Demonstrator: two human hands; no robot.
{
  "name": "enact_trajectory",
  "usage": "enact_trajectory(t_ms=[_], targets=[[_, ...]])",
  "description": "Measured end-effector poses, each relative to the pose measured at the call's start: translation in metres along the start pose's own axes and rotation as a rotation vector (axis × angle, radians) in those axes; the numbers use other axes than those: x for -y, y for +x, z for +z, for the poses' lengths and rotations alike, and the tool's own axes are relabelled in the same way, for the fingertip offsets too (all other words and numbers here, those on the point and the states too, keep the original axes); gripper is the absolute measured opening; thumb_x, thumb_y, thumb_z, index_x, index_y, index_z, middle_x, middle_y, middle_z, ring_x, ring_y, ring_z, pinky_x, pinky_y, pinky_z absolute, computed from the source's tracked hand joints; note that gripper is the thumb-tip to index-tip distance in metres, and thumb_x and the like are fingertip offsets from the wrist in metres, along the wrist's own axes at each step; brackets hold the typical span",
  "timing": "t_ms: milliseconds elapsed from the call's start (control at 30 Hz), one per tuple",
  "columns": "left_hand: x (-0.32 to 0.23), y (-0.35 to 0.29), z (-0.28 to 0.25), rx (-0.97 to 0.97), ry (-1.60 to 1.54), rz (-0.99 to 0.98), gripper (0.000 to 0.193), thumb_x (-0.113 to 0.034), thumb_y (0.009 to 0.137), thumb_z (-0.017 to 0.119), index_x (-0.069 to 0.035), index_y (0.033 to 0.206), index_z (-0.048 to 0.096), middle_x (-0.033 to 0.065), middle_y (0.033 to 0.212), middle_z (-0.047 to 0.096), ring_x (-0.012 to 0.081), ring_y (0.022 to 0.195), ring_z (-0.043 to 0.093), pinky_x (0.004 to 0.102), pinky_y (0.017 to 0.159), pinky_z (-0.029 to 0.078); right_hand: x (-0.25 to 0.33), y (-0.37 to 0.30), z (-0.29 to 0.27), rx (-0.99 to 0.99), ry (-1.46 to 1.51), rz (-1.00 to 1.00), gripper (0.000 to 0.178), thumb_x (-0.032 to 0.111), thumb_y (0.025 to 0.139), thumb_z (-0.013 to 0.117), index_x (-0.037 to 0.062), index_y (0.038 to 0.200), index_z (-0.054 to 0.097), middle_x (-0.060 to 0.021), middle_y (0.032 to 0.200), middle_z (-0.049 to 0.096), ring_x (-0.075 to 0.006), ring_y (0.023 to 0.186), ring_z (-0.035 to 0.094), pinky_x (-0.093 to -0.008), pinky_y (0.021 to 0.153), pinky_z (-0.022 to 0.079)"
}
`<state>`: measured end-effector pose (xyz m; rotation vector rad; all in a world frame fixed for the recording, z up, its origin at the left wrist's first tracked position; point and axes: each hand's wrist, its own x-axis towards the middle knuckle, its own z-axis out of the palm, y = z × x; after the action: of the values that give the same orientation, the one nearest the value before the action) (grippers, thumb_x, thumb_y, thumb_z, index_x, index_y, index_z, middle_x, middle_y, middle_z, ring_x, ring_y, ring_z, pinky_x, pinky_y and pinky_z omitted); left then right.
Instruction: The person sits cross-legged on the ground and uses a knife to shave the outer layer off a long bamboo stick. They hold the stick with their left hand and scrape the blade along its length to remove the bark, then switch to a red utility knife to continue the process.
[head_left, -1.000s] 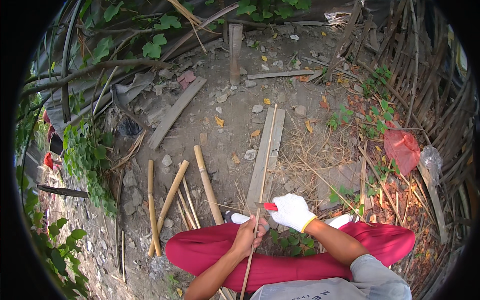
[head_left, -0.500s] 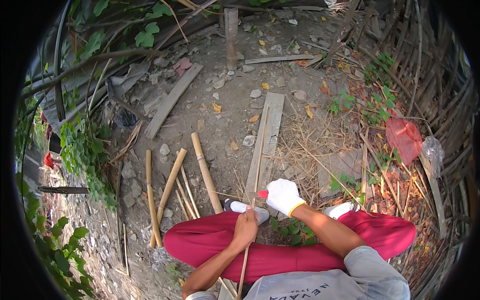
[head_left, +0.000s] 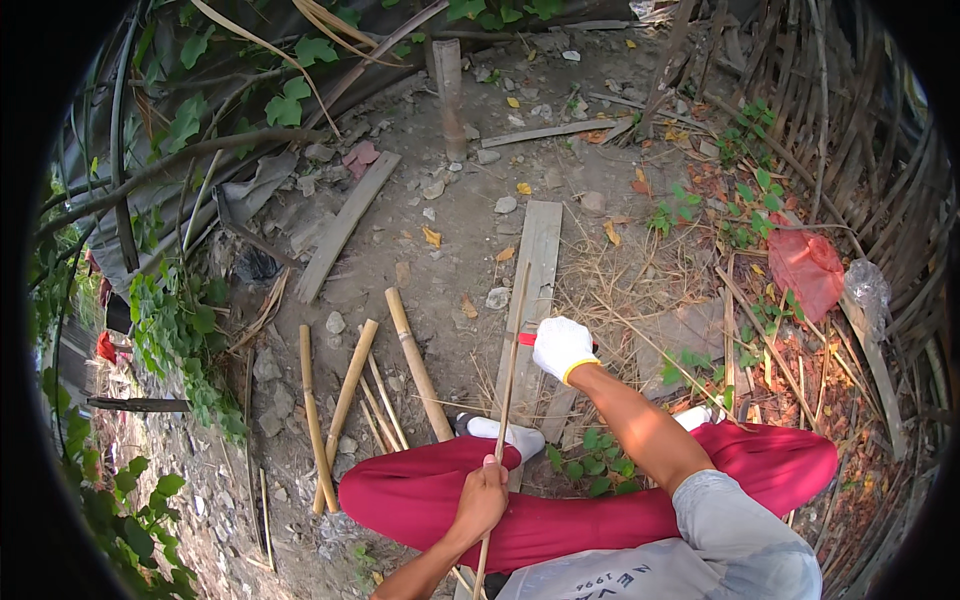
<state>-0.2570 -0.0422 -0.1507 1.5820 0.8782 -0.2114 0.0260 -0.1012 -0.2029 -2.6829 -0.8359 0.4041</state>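
My bare left hand is closed around a long, thin bamboo strip, which slopes up and away from my lap over a grey wooden plank. My right hand, in a white knitted glove with a yellow cuff, grips a red-handled knife. The knife crosses the strip well beyond my left hand; its blade is barely visible here. I sit with my legs bent outward in dark red trousers, and one white-socked foot lies beside the strip.
Several bamboo poles lie to the left of my foot. Another plank rests farther left. Dry shavings cover the ground right of the middle plank, with a red plastic bag beyond. A stick fence bounds the right.
My right hand has moved forward along the strip with the knife, away from my left hand. My left hand has shifted slightly back toward my body, still holding the strip.
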Motion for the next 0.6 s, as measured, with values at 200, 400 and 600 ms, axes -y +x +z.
enact_trajectory(t_ms=[200, 400, 600], targets=[[0.005, -0.044, -0.008, 0.059, -0.089, -0.16, 0.061, -0.048, 0.11, 0.025, -0.003, 0.079, 0.053, 0.0016, 0.055, 0.046, 0.0127, 0.047, 0.046, 0.0312, 0.047, 0.036, -0.004, 0.008, 0.016, -0.054, -0.037, -0.03, 0.023, 0.018, 0.083, 0.059, 0.0018, 0.087, 0.075, -0.0227, 0.087, 0.073, -0.038, 0.083, 0.073, -0.0467, 0.072, 0.058], [0.022, -0.07, -0.012, 0.029, -0.031, -0.163, 0.06, -0.048, 0.11, 0.026, -0.004, 0.079, 0.052, 0.001, 0.055, 0.045, 0.0115, 0.046, 0.044, 0.0304, 0.045, 0.034, -0.001, 0.007, 0.028, -0.031, -0.017, -0.044, 0.024, 0.017, 0.085, 0.058, 0.0024, 0.09, 0.076, -0.0227, 0.089, 0.074, -0.0372, 0.084, 0.074, -0.0464, 0.074, 0.059], [0.02, -0.105, -0.013, 0.002, -0.003, -0.274, 0.055, -0.05, 0.109, 0.029, -0.007, 0.083, 0.052, -0.0009, 0.054, 0.041, 0.0105, 0.045, 0.039, 0.0294, 0.044, 0.032, -0.02, 0.026, 0.033, 0.03, -0.052, 0.073, 0.025, 0.019, 0.089, 0.058, 0.0056, 0.097, 0.077, -0.0198, 0.096, 0.075, -0.0355, 0.092, 0.074, -0.0458, 0.077, 0.059]])
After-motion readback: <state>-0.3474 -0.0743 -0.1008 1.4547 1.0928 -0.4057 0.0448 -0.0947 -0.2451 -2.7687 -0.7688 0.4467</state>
